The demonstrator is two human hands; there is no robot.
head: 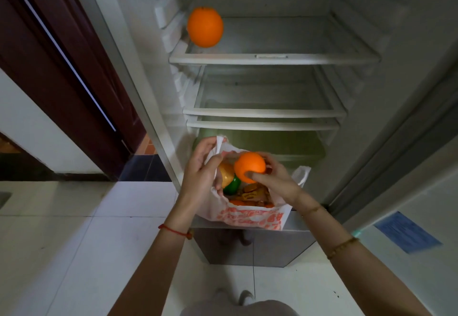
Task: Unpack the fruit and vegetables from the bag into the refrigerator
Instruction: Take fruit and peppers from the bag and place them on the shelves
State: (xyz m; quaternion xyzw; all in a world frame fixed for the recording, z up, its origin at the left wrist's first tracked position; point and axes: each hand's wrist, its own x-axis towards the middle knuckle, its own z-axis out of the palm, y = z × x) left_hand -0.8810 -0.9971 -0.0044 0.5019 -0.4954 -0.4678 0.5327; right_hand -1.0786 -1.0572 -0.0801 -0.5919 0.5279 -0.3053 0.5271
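Note:
A white plastic bag (250, 217) with orange print sits at the bottom front of the open refrigerator (272, 57). My left hand (202, 169) grips the bag's left rim and holds it apart. My right hand (275, 176) holds an orange (249, 167) just above the bag's mouth. Inside the bag lie a green item (233, 185), a yellowish item (226, 173) and several other orange and brown items. A second orange (205, 26) rests at the left of the upper glass shelf.
Two bare glass shelves (267, 112) lie below the upper one, over a greenish drawer (272, 142). A dark red door (62, 67) stands to the left, the refrigerator door (409, 142) to the right. White floor tiles (74, 241) spread below.

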